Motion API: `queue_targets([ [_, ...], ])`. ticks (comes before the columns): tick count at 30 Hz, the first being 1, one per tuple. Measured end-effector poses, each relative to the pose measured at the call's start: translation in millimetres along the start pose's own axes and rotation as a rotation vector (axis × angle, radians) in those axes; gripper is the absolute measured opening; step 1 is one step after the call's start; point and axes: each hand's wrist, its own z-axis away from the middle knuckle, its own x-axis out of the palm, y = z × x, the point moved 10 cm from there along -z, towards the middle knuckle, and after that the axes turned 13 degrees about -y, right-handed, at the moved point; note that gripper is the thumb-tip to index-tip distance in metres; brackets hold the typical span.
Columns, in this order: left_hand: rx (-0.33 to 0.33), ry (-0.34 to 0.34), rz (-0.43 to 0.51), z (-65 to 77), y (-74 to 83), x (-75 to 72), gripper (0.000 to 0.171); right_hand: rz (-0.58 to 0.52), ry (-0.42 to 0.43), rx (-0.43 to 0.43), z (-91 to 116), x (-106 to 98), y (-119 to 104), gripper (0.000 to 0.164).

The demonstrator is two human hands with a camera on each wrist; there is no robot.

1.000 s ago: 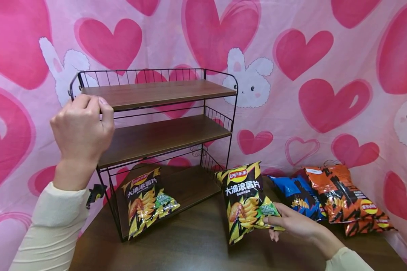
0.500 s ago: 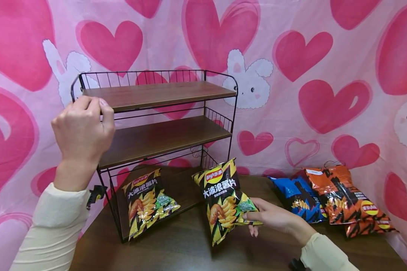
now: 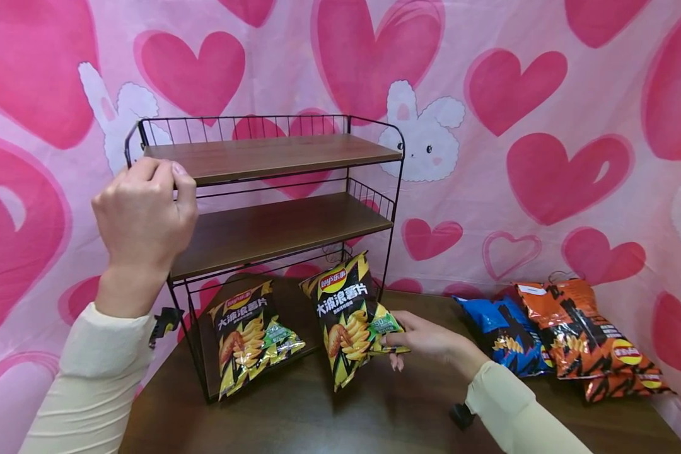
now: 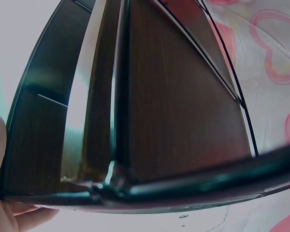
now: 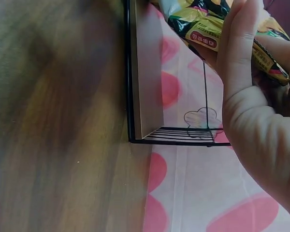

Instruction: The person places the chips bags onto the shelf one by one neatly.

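A black wire rack [image 3: 295, 221] with three wooden shelves stands on the table. My left hand [image 3: 147, 217] grips its frame at the front left, beside the top shelf; fingertips [image 4: 36, 217] show behind the black bar in the left wrist view. My right hand [image 3: 422, 340] pinches a black-and-yellow bag of potato chips [image 3: 343, 321] by its lower right corner, tilted, in front of the bottom shelf's right part. The bag overlaps that shelf in the head view. A matching bag of chips [image 3: 255, 343] leans on the bottom shelf at the left.
On the table [image 3: 295, 422] at the right lie a blue bag of chips [image 3: 507, 337] and orange bags of chips [image 3: 573, 328], partly stacked. A pink cloth [image 3: 431, 38] with hearts and rabbits hangs behind the rack.
My right hand has carried the black-and-yellow bag of chips left, from beside the rack to the front of its bottom shelf. My left hand keeps its grip on the rack.
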Motion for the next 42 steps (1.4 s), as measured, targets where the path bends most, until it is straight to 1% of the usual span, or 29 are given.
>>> queue_targets([
  [9,0.0,0.012,-0.002,-0.1,0.0,-1.2,0.055,-0.04,0.112,0.02,-27.9,-22.2,5.4,0.031],
  [12,0.007,0.012,-0.008,0.2,1.1,-1.0,0.055,-0.049,0.137,0.013,-38.2,-26.7,6.4,0.031],
  [18,0.002,0.018,-0.002,0.0,0.7,-1.7,0.055,-0.109,0.137,-0.018,-60.1,-29.9,9.4,0.039],
  [22,0.011,0.019,-0.014,-1.0,1.3,-2.4,0.056,-0.151,0.141,-0.023,-71.1,-32.9,14.3,0.042],
  [26,0.014,0.023,-0.017,-0.8,1.5,-2.0,0.055,-0.191,0.154,-0.023,-78.7,-36.6,21.0,0.043],
  [32,0.003,0.002,-0.011,0.2,0.7,0.2,0.054,-0.243,0.184,-0.032,-89.7,-41.0,31.9,0.046],
  [35,0.006,0.002,-0.011,0.5,0.9,-0.6,0.054,-0.264,0.195,-0.029,-94.8,-42.2,35.9,0.049],
  [40,0.013,0.013,-0.011,-0.3,1.8,-2.3,0.054,-0.29,0.217,0.02,-99.3,-46.2,46.3,0.048],
  [42,0.014,0.015,-0.012,-0.9,1.9,-2.8,0.054,-0.304,0.224,0.038,-100.0,-48.3,49.7,0.052],
])
